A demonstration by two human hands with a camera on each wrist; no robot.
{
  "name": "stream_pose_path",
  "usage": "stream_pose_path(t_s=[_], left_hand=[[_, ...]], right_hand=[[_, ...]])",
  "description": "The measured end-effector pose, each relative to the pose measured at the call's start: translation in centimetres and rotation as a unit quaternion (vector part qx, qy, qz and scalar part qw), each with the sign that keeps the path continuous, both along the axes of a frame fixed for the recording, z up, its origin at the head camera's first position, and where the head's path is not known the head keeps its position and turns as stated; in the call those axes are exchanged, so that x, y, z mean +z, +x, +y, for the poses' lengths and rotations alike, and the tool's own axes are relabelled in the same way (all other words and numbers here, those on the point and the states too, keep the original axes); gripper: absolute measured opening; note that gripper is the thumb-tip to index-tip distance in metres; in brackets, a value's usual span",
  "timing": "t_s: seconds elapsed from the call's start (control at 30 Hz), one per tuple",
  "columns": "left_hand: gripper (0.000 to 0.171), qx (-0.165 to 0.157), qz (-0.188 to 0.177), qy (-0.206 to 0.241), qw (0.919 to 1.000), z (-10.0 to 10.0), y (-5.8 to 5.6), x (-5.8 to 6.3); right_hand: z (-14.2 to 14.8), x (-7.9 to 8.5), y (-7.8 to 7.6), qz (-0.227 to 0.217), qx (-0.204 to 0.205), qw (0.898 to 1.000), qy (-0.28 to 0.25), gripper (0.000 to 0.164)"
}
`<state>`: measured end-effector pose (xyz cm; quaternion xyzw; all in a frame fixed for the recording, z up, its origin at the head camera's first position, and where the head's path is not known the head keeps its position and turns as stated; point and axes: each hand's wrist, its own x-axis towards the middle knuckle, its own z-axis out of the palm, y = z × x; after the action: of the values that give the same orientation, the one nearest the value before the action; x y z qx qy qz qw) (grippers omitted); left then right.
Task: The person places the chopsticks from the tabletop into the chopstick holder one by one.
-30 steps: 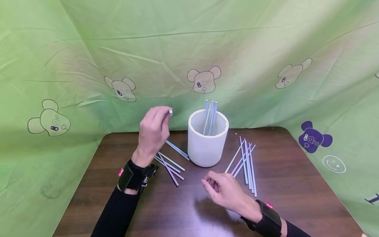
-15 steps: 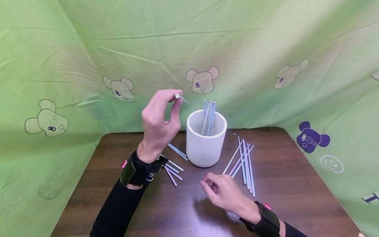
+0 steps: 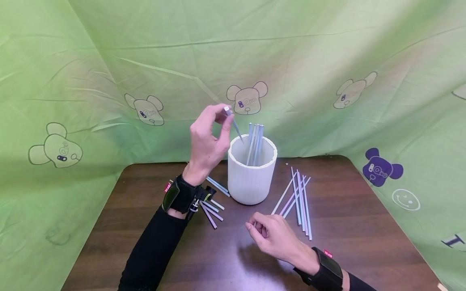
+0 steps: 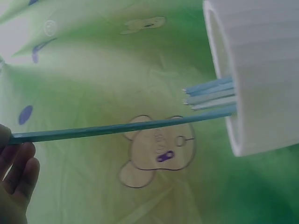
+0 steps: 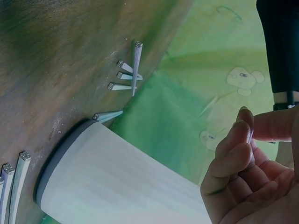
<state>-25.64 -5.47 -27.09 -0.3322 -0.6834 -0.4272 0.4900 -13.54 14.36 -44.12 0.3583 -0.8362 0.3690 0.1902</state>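
My left hand (image 3: pixel 206 141), raised left of the white cylindrical pot (image 3: pixel 251 186), pinches a thin bluish stick (image 4: pixel 107 130) by its upper end. The stick slants down to the right, and in the left wrist view its far end passes inside the pot's rim. Several other pale blue and whitish sticks (image 3: pixel 256 141) stand in the pot, their tops above the rim. In front of the pot, low over the table, my right hand (image 3: pixel 274 236) idles with fingers loosely curled and holds nothing, as the right wrist view (image 5: pixel 238 172) also shows.
Several blue and lilac sticks (image 3: pixel 305 206) lie crossed right of the pot. More loose sticks (image 3: pixel 212 218) lie on the left, partly behind my left wrist. A green printed cloth (image 3: pixel 182 60) hangs behind the brown table (image 3: pixel 233 258).
My left hand has moved up and right toward the pot, turning the stick so that its lower end dips into the opening. The right hand stays in place.
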Motion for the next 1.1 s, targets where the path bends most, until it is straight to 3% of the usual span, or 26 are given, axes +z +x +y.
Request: stream_pose_path(t_s=[0.43, 0.63, 0.8, 1.1], left_hand=[[0.015, 0.015, -0.093, -0.064, 0.9935, 1.1, -3.5, -3.8], [0.017, 0.008, -0.142, -0.078, 0.9867, 1.8, -4.7, -4.8], [0.018, 0.005, -0.204, -0.069, 0.9766, 2.1, -5.4, -5.1], [0.019, 0.015, -0.309, -0.085, 0.9473, 2.3, -6.6, -6.3]], right_hand=[[0.3, -0.3, 0.3, -0.005, -0.007, 1.000, 0.000, 0.018], [0.5, -0.5, 0.3, 0.000, -0.008, 1.000, -0.004, 0.017], [0.6, -0.6, 0.3, -0.005, -0.006, 1.000, -0.009, 0.017], [0.7, -0.8, 0.4, -0.013, -0.005, 1.000, -0.016, 0.018]])
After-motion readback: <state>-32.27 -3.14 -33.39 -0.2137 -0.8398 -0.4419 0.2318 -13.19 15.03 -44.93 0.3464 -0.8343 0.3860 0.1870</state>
